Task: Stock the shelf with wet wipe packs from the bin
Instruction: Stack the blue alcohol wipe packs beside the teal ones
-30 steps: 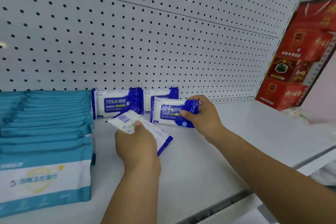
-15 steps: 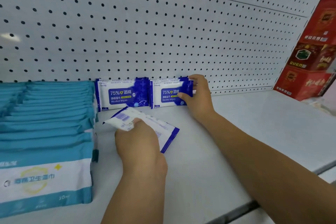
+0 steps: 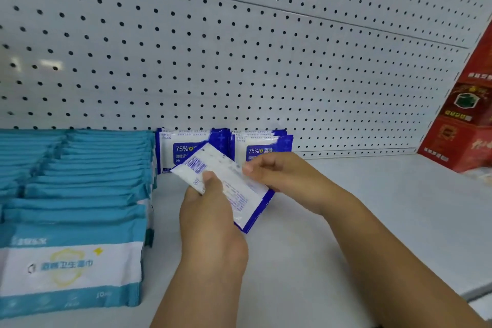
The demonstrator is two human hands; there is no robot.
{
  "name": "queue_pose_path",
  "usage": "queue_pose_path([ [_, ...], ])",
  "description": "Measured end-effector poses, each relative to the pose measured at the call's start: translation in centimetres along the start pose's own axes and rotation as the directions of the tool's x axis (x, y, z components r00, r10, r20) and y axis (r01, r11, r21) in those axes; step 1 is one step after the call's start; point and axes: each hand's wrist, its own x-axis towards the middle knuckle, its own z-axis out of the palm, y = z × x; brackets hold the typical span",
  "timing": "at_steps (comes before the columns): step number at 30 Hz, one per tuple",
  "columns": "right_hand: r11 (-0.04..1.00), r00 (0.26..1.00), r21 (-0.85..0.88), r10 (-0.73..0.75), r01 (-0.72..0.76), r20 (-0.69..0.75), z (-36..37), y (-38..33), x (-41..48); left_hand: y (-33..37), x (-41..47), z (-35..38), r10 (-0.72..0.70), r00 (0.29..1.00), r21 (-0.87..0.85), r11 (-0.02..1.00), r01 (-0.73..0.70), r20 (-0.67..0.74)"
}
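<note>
I hold a blue-and-white wet wipe pack [image 3: 226, 184] over the white shelf [image 3: 372, 208], its barcode side up and tilted. My left hand [image 3: 210, 216] grips its near left end. My right hand [image 3: 282, 176] pinches its far right edge with the fingertips. Behind it, two short rows of the same blue packs stand upright against the pegboard: a left row [image 3: 186, 149] and a right row [image 3: 263, 146]. The bin is out of view.
Rows of larger teal wipe packs [image 3: 80, 194] fill the shelf's left side, right up against the blue rows. Red boxes [image 3: 463, 120] are stacked at the far right. The pegboard back wall [image 3: 239, 61] closes the rear. The shelf's front edge runs at lower right.
My right hand let go of the pack it set upright in the right row and came back to the pack in my left hand. My left hand raised that pack slightly.
</note>
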Motion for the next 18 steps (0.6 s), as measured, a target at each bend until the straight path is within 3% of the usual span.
queue_pose_path([
  [3, 0.995, 0.998, 0.081, -0.062, 0.060, 0.024, -0.1, -0.3, -0.5, 0.0, -0.3, 0.1, 0.000, 0.999, 0.009, 1.000, 0.000, 0.034],
  [8, 0.977, 0.973, 0.111, -0.161, 0.181, -0.167, -0.8, -0.4, -0.5, 0.4, -1.0, 0.7, -0.088, 0.992, 0.036, 0.996, 0.085, 0.096],
  [10, 0.978, 0.979, 0.037, -0.202, 0.203, -0.038, -1.0, -0.3, -0.7, 0.5, -1.3, 0.9, -0.127, 0.978, 0.002, 0.992, 0.128, 0.166],
  [13, 0.969, 0.959, 0.053, -0.247, 0.242, 0.136, -1.1, -0.1, -1.0, 0.5, -1.2, 0.8, -0.075, 0.987, -0.148, 0.984, 0.096, 0.145],
  [18, 0.960, 0.977, 0.181, -0.205, 0.213, -0.064, -1.3, -0.3, -0.7, 0.0, -0.9, 0.5, 0.018, 0.996, -0.151, 0.989, -0.006, 0.082],
])
